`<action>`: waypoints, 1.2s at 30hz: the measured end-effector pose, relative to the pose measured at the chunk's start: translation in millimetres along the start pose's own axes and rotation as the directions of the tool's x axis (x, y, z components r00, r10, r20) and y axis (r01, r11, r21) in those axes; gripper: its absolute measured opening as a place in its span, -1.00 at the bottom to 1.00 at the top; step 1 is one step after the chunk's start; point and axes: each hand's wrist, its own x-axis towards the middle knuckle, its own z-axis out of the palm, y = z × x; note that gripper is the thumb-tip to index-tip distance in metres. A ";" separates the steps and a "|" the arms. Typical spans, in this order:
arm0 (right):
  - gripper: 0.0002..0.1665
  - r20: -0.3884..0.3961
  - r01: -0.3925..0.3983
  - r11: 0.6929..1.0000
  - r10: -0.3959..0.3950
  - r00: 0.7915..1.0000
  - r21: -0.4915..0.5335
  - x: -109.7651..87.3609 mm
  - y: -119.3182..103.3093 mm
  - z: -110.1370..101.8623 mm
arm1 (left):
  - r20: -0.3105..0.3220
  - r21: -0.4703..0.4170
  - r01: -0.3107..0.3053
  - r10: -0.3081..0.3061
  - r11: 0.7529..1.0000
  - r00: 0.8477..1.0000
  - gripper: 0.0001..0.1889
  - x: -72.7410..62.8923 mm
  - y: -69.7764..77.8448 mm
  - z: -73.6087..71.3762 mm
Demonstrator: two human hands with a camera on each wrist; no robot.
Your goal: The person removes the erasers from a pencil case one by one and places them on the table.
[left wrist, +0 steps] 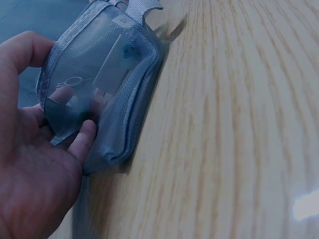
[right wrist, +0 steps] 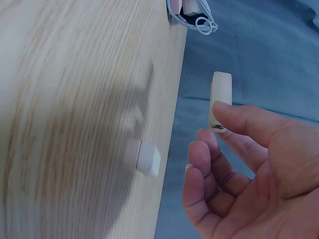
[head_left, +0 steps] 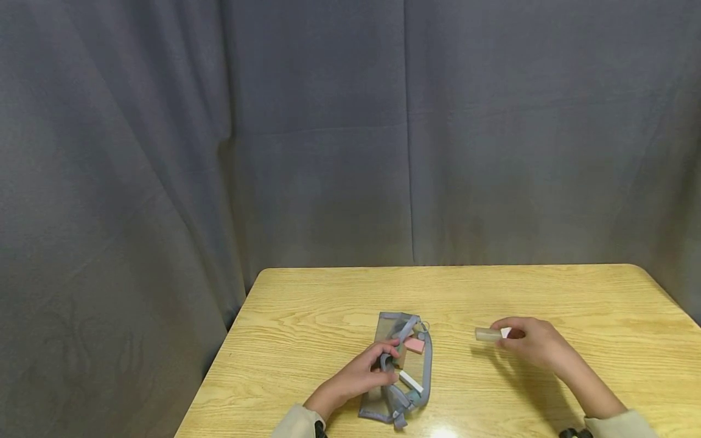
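My left hand (head_left: 364, 371) grips the opening edge of a grey mesh pouch (head_left: 426, 377), which lies unzipped on the table. Through the opening show a pink block (head_left: 414, 345) and a white stick-like block (head_left: 411, 382), with a brownish piece partly hidden by the fingers. To the right, above the tabletop, my right hand (head_left: 533, 342) pinches one end of a pale oblong eraser (right wrist: 222, 94) between thumb and fingers. A dark mark shows on that end. Below this hand, a small white block (right wrist: 148, 158) rests on the table.
The wooden table (head_left: 306, 304) has rounded far corners. Grey curtains (head_left: 328, 152) hang behind it and along its left side. A ring (right wrist: 203, 25) hangs at the pouch's far end, by the zipper.
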 end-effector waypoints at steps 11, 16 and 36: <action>-0.49 0.002 -0.040 0.999 0.040 0.999 -0.029 0.1 10.9 -11.3 | -0.008 0.013 0.003 -0.003 1.000 1.000 -0.62 1.6 -3.3 0.1; -0.47 0.005 -0.051 0.998 0.051 0.999 -0.039 0.6 15.1 -15.7 | -0.009 0.011 -0.003 0.003 1.000 1.000 -0.63 1.8 -3.3 -0.1; -0.50 0.025 -0.105 0.994 0.105 0.994 -0.007 4.6 33.7 -29.6 | 0.007 -0.013 -0.005 0.005 1.000 1.000 -0.61 1.0 -3.6 -0.4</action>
